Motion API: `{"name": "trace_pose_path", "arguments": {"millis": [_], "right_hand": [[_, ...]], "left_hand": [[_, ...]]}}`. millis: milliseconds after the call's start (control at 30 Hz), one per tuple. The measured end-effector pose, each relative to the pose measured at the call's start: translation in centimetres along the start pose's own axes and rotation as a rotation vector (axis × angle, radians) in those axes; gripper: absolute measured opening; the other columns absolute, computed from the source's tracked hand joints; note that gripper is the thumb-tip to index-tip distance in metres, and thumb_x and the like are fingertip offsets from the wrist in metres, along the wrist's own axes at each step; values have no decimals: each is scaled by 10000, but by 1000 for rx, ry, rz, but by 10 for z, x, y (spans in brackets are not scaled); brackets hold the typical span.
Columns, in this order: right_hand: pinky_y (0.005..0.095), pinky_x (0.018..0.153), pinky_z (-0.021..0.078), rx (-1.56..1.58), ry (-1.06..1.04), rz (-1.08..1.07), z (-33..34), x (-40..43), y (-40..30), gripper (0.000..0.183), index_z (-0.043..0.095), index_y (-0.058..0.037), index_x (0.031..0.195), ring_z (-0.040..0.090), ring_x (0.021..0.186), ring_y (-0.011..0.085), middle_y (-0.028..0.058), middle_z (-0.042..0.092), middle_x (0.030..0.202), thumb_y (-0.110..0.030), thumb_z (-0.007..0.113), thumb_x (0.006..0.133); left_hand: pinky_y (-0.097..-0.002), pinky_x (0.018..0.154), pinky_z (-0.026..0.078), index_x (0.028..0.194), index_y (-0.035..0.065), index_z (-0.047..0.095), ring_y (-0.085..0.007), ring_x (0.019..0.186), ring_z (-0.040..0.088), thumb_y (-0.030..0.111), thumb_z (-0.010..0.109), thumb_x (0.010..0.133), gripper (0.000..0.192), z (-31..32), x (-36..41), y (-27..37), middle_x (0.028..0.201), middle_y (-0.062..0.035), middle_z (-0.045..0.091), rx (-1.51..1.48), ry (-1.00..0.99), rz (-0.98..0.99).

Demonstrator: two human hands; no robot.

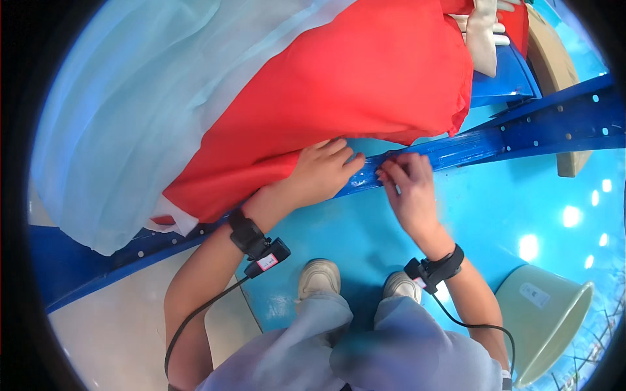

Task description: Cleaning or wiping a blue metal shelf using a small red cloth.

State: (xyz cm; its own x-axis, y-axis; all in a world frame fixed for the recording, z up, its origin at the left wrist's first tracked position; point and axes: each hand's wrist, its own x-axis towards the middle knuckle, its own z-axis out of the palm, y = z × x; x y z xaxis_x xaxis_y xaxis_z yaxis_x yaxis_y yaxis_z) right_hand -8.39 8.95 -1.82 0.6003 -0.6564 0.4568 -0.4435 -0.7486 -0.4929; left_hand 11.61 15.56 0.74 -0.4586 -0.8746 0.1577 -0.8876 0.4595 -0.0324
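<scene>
A red cloth [362, 83] lies spread before me, with a sheer pale cloth [132, 112] over its left side. My left hand [325, 171] rests at the lower edge of the red cloth, fingers partly under its fold; whether it grips the fabric is unclear. Just right of it, my right hand [408, 178] is at the blue metal beam [464, 149], thumb and fingertips drawn together. Anything between those fingertips is too small or blurred to tell. Both wrists carry black straps with small cabled devices.
White fabric strips [481, 41] lie at the upper right on a blue surface [503, 78]. A tan curved piece [552, 54] stands beyond the perforated beam. On the lower right is a pale green bucket [538, 313]. My shoes are on the blue floor below the beam.
</scene>
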Motion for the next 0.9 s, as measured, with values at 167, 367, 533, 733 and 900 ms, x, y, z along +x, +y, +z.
{"name": "trace_pose_path", "arguments": {"millis": [167, 367, 533, 733, 900], "right_hand": [[394, 740, 431, -14, -25, 29, -6, 13, 10, 191, 619, -40, 848, 509, 815, 280, 97, 519, 852, -25, 683, 669], [393, 722, 457, 78, -29, -1, -8, 15, 19, 162, 606, -34, 842, 539, 826, 307, 108, 553, 874, -1, 670, 697], [388, 703, 479, 102, 109, 250, -21, 18, 30, 154, 631, -39, 877, 564, 816, 302, 114, 571, 903, 22, 650, 737], [424, 799, 451, 130, -68, -46, -2, 4, -17, 219, 617, -14, 932, 538, 877, 324, 134, 570, 922, -22, 669, 719], [381, 743, 472, 144, -68, 161, -14, 15, 11, 254, 613, -15, 983, 543, 840, 309, 119, 580, 928, 30, 634, 733]], "left_hand": [[-458, 759, 470, 1091, 64, 548, -331, 837, 597, 126, 513, 827, 273, 3, -8, -1, 839, -139, 618, -454, -152, -334], [-474, 721, 459, 1072, 68, 553, -353, 802, 596, 112, 507, 826, 254, 10, -11, 1, 806, -157, 611, -501, -10, -340], [-469, 721, 452, 1057, 61, 558, -349, 801, 593, 100, 504, 822, 244, 16, -12, 3, 807, -164, 606, -502, 48, -327], [-472, 735, 440, 1048, 45, 556, -345, 800, 586, 97, 501, 827, 233, 18, -14, 3, 822, -164, 602, -510, 44, -335], [-471, 736, 441, 1049, 44, 559, -343, 800, 587, 97, 501, 833, 230, 16, -18, 2, 821, -158, 603, -493, 45, -336]]}}
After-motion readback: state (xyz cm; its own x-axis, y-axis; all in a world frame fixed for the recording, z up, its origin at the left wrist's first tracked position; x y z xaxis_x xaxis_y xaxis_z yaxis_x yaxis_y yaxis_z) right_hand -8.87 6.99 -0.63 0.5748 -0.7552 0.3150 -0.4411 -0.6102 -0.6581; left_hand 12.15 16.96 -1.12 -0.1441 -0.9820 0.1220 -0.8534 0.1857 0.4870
